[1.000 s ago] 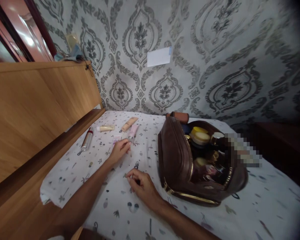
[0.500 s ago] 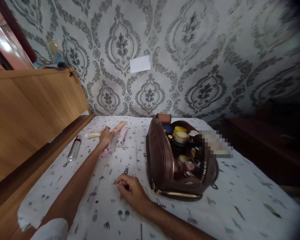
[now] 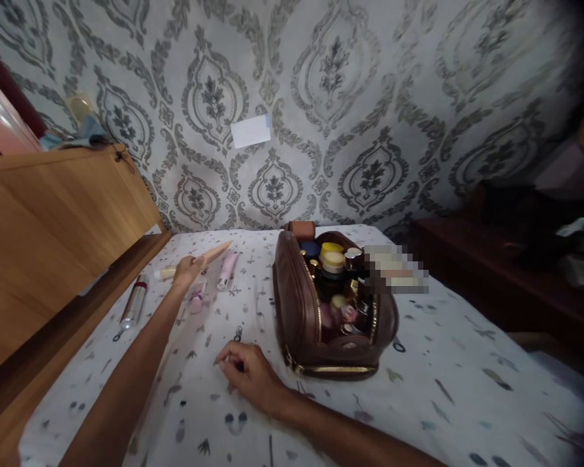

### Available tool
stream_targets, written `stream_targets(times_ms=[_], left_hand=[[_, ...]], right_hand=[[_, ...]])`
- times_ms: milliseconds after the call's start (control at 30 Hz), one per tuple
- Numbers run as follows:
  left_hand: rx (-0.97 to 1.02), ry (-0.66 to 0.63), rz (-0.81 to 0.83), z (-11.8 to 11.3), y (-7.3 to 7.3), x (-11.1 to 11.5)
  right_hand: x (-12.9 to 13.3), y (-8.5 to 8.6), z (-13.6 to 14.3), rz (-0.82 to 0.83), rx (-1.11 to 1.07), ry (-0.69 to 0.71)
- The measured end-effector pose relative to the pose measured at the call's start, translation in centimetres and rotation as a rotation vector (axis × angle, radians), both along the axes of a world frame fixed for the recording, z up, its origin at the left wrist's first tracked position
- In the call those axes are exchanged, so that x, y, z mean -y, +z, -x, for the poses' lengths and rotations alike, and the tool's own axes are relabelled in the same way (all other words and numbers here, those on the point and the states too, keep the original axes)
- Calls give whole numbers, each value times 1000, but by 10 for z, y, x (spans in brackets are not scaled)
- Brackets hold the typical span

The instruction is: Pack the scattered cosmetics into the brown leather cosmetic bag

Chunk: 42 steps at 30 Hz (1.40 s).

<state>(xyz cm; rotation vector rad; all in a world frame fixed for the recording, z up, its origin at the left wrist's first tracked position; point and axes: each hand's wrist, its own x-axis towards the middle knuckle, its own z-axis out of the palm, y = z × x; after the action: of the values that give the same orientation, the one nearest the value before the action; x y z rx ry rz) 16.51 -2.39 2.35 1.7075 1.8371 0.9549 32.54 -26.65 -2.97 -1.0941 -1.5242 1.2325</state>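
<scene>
My left hand (image 3: 189, 268) is stretched out at the left of the bed, its fingers closed around the near end of a peach squeeze tube (image 3: 216, 253). Beside it lie a cream tube (image 3: 165, 273), a pink tube with a silver cap (image 3: 228, 271) and a small pink-and-purple tube (image 3: 197, 297). My right hand (image 3: 253, 371) rests on the sheet with its fingers curled in and nothing visible in them. Right of it stands a brown toiletry bag (image 3: 294, 305), unzipped and full of jars and bottles, among them a cream-lidded jar (image 3: 333, 262).
A silver bottle with a red band (image 3: 135, 302) lies near the wooden headboard (image 3: 63, 240). Behind the bag sits a brown cylindrical item (image 3: 302, 229). A blurred-out flat item (image 3: 394, 269) lies to its right. The patterned wall closes off the far side.
The view has shifted, moving everything leftward in the picture. My left hand has closed on the peach tube, which now looks turned and slightly raised. My right hand stays put.
</scene>
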Motion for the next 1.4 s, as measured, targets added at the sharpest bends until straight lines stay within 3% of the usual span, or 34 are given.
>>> stream_targets(times_ms=[100,267,333,400,500,600,767,933,1033,1167,1400], left_hand=[[190,-33,-5,9,0,35],[476,-147,81,13,-8,113],[792,-185,216,11,-9,143],[975,-218,317,7,-9,168],[1069,-331,420,-3,-10,198],[1088,-399,477,-15,-14,217],[1034,-542,510,-24,-17,226],[562,-780,325,-13,1,211],[439,-750,182,-10,12,201],[533,-629,83,-20,14,195],[832,-585,315,-47,6,201]], right_hand=[[0,-1,-1,36,-41,5],[-8,-5,-1,145,-193,42],[-13,-4,-1,158,-268,14],[-16,0,-1,121,-280,-49],[-17,11,-1,26,-257,-122],[-12,25,1,-15,-337,-85],[0,41,-4,34,-435,-84],[13,45,-18,-7,-333,-169],[22,43,-24,-58,-250,-252],[33,39,-27,-16,-217,-203],[43,29,-35,-51,-156,-168]])
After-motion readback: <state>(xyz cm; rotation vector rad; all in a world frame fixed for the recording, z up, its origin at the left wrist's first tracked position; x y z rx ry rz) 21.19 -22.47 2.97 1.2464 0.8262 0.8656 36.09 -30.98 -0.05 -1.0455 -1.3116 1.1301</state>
